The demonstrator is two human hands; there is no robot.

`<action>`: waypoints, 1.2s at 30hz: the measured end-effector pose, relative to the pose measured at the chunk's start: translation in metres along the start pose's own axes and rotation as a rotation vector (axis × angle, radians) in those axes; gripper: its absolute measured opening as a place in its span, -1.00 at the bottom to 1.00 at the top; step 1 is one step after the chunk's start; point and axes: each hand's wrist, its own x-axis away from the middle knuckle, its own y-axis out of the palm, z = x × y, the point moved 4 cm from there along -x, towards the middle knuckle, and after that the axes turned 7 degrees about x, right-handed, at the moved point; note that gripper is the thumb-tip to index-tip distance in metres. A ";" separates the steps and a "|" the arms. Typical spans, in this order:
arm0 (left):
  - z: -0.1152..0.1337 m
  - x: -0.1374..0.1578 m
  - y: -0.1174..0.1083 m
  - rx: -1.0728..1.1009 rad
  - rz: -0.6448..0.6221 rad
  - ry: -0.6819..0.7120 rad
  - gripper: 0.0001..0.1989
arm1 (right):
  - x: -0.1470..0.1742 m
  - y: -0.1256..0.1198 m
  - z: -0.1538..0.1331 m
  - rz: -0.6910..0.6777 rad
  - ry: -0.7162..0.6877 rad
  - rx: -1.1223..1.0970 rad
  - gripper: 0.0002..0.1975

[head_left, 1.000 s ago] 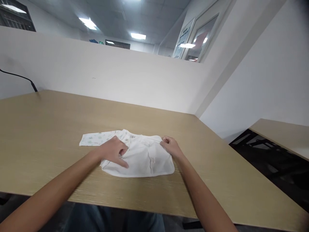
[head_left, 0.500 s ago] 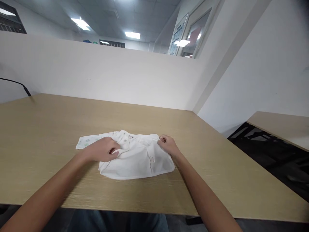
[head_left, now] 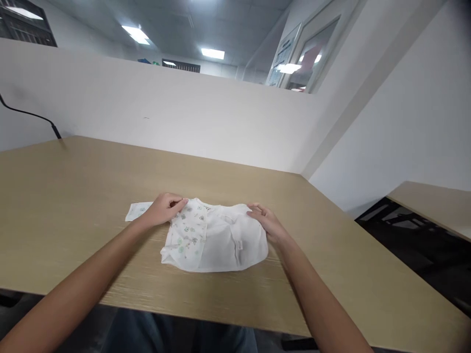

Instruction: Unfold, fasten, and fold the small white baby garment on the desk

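Small white baby garment (head_left: 217,238) lies flat on light wood-grain worktop (head_left: 73,196), roughly mid-width, nearer the front edge than the back. Left part of garment shows printed panel w/ small green/grey motifs; right part plain white w/ a tiny tag. A printed sleeve (head_left: 137,211) sticks out flat to the left, past the wrist.

Left hand (head_left: 164,208) sits at garment's top-left corner, fingers curled, tips pinching the cloth edge near the neckline. Right hand (head_left: 267,221) at top-right edge of garment, fingers loosely spread and resting on the fabric, palm down; not closed round anything, just pressing/touching. Both forearms come in from the front edge, bare.

Surface: worktop is matte, pale oak look, grain running left-right, front edge visible across bottom of view. Black cable (head_left: 29,115) comes down at back-left corner, plug end touching/near worktop where it meets the partition. White partition (head_left: 165,113) runs along the whole back edge; another white panel (head_left: 397,122) closes the right side, meeting at back-right corner. Second desk (head_left: 434,203) of same wood beyond, to the right, dark gap between them.

Room: office ceiling w/ grey tiles, rectangular ceiling lights (head_left: 213,53) lit, glass door/window frame (head_left: 305,59) at upper right above partition. Dark trousers (head_left: 176,336) of the person below front edge.
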 end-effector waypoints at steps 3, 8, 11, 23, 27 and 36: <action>-0.030 -0.006 0.004 -0.145 0.003 -0.005 -0.50 | 0.012 0.033 -0.030 0.015 -0.053 -0.160 -0.34; -0.046 -0.006 0.009 -0.196 -0.017 -0.033 -0.51 | 0.050 0.079 -0.064 -0.642 -0.124 -0.099 -0.26; -0.047 -0.007 0.005 -0.198 0.018 -0.065 -0.50 | 0.041 0.048 -0.048 -0.465 -0.131 -0.127 -0.45; -0.089 -0.007 -0.010 -0.218 0.119 -0.133 -0.73 | 0.029 0.046 -0.006 -0.406 -0.090 0.522 -0.63; -0.087 -0.009 -0.001 -0.222 0.086 -0.118 -0.73 | 0.033 0.058 -0.008 -0.360 -0.193 0.536 -0.78; -0.078 -0.019 0.018 -0.286 -0.006 0.050 -0.76 | -0.017 -0.012 -0.009 0.141 -0.268 0.507 -0.74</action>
